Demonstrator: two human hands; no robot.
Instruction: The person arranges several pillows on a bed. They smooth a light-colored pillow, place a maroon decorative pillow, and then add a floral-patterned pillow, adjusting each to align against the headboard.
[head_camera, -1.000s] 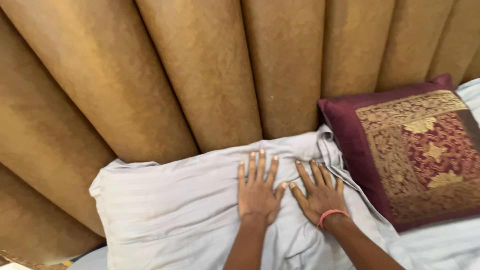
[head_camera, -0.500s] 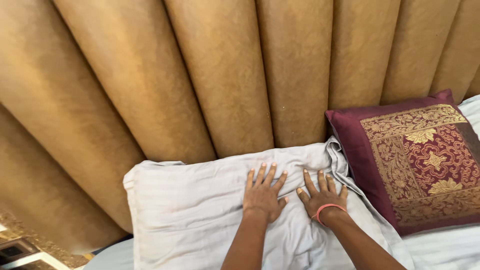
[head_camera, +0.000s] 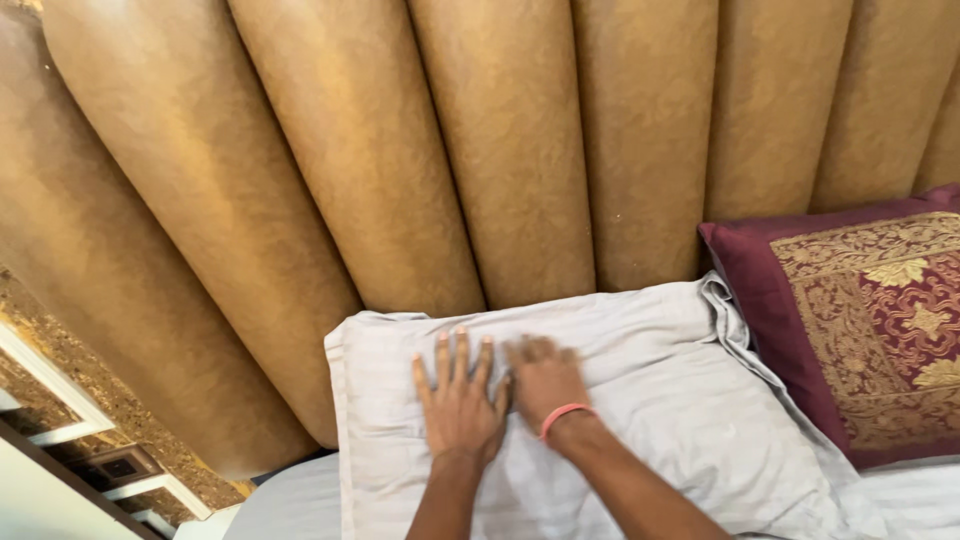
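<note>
Head view, the only one supplied. A pale grey striped pillow (head_camera: 620, 400) lies on the bed with its far long edge against the foot of a tan padded headboard (head_camera: 500, 150) built of broad vertical channels. The left hand (head_camera: 460, 405) rests palm down on the pillow's left half, fingers straight and slightly fanned, pointing toward the headboard, holding nothing. The right hand (head_camera: 545, 380) lies just beside it, touching or nearly touching at the thumb side; it is blurred, the fingers appear flat on the fabric rather than curled, and whether they are spread or together cannot be told. A pink band (head_camera: 565, 413) circles the right wrist. Both forearms enter from the lower edge of the frame. The pillowcase is creased below and to the right of the hands, with loose fabric bunched at its upper right corner. To the right, overlapped by that corner, a maroon cushion (head_camera: 860, 340) with gold brocade panel leans against the headboard. A light grey bedsheet (head_camera: 285, 500) shows below the pillow's left end. At lower left, beyond the bed, a speckled brown wall with white trim (head_camera: 60, 390) is visible.
</note>
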